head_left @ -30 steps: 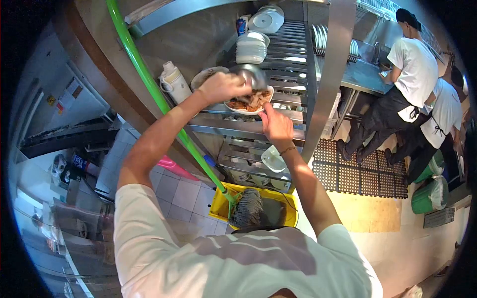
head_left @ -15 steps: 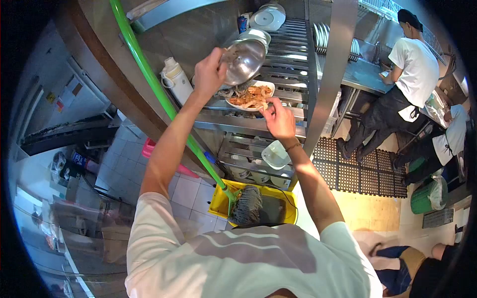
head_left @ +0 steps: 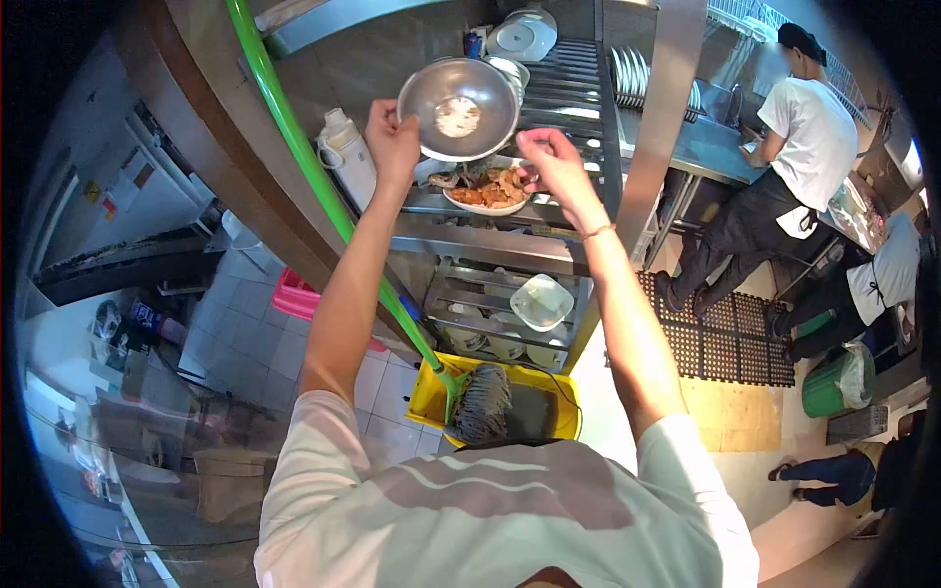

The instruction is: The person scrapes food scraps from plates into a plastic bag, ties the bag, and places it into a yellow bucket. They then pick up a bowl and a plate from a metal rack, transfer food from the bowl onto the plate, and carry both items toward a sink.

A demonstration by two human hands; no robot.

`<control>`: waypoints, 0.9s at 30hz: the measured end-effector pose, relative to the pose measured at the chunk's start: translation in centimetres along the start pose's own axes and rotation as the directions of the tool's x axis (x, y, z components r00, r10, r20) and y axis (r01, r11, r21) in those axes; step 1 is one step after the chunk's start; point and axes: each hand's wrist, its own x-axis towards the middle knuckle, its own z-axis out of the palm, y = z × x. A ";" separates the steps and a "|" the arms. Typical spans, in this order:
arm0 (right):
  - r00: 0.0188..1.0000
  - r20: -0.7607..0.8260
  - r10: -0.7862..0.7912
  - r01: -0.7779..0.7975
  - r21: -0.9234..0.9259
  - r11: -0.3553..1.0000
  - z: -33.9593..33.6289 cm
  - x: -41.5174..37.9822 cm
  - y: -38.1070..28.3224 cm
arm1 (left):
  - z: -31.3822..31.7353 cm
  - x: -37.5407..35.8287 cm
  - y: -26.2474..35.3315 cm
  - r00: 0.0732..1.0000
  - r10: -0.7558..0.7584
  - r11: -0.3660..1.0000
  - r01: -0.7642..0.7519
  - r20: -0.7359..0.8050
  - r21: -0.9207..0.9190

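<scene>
My left hand [head_left: 394, 145] grips the left rim of a round metal bowl [head_left: 459, 80], thumb on the inner edge. The bowl's inside faces me and shows a pale white patch of something at the bottom. My right hand [head_left: 557, 169] is by the bowl's lower right rim, fingers bent and spread apart. Just below the bowl, a white dish [head_left: 487, 210] of orange-brown food pieces [head_left: 490, 188] rests on the slatted metal shelf. The right hand's lower fingers overlap the dish's right edge in this view.
A white thermos jug [head_left: 345, 157] and a green mop handle [head_left: 294, 147] stand left. A yellow mop bucket [head_left: 427, 394] sits below the rack. A white container [head_left: 542, 302] is on the lower shelf. At right, a person [head_left: 806, 137] works at a metal counter [head_left: 718, 151].
My left hand has turned the bowl from tilted over the dish to inside facing me. My right hand has lifted from the dish's front edge toward the bowl's right rim.
</scene>
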 end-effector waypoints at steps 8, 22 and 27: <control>0.977 -0.213 0.002 0.056 0.264 0.963 -1.4 0.0 -0.3 | 3.7 -2.1 1.5 0.841 -0.436 0.843 0.506 0.320 -0.181; 0.933 -0.354 -0.059 0.206 0.394 0.896 -2.3 -1.5 2.5 | 2.4 -6.3 -4.9 0.542 -0.612 0.586 -0.179 0.576 0.791; 0.917 -0.398 0.000 0.194 0.448 0.872 -2.4 -1.9 2.5 | 0.5 -5.7 -5.0 0.659 -0.498 0.770 0.038 0.564 0.637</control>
